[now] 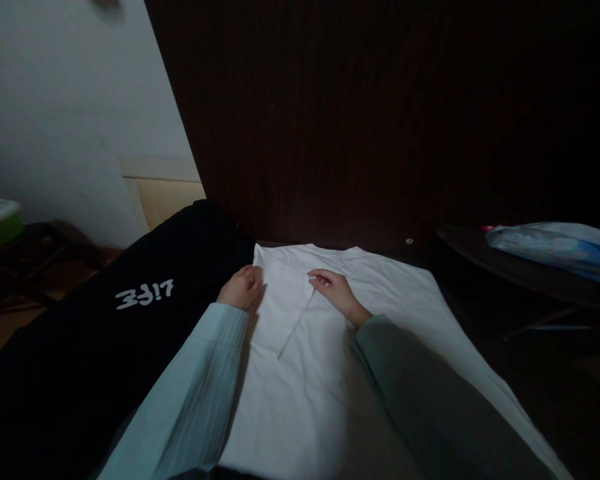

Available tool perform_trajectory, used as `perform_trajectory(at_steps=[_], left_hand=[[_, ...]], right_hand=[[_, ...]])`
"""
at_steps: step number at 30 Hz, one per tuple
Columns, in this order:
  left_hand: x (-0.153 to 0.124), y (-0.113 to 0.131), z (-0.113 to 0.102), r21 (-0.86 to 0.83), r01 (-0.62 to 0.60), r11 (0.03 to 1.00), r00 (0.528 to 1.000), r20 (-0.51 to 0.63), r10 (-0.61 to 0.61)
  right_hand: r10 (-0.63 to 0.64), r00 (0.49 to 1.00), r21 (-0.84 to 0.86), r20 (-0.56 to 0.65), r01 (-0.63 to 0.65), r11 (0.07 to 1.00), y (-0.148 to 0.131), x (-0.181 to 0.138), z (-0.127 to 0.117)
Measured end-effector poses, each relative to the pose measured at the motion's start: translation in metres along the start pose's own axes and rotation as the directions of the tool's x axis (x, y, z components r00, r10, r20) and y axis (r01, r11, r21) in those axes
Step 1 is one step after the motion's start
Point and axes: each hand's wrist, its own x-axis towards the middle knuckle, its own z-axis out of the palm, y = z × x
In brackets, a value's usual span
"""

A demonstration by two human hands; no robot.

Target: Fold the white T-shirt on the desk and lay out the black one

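White was the cloth (300,393) in the middle of my view; it lay spread out and lightly creased, its far edge up by a dark panel (330,133); a thin pale line (296,325) slanted across it, down and to the left, and I couldn't tell whether that was a hem or a cord. My right hand (336,293) was at the upper end of that line, thumb and fingertips pinched together on a bit of the cloth; my left hand (243,288) was at the cloth's left edge, near the far corner, its fingers curled inward; the fingertips were mostly hidden, so I couldn't tell whether they had hold of the edge. Pale sleeves (190,393) covered both forearms, the right one in shadow.

Just left of the cloth lay a black garment (105,360) with white lettering (145,295), upside down to me; beyond it stood a pale wall (65,87), and at the far left a green and white tub (0,227) sat on a dark stand (40,247); to the right, a plastic packet (560,247) rested on a dark ledge (485,263), well apart from both hands.
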Motion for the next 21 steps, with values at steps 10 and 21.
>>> perform_trajectory(at_steps=[10, 21], left_hand=[[-0.009, 0.012, 0.019, 0.181, -0.033, 0.983, 0.999, 0.016, 0.031], [-0.012, 0.021, 0.020, 0.286, 0.078, 0.955, 0.986, 0.117, -0.116]], right_hand=[[0.134, 0.988, 0.166, -0.078, -0.120, 0.979, 0.002, -0.001, 0.000], [0.042, 0.988, 0.023, -0.146, -0.039, 0.999, -0.006, -0.006, -0.005]])
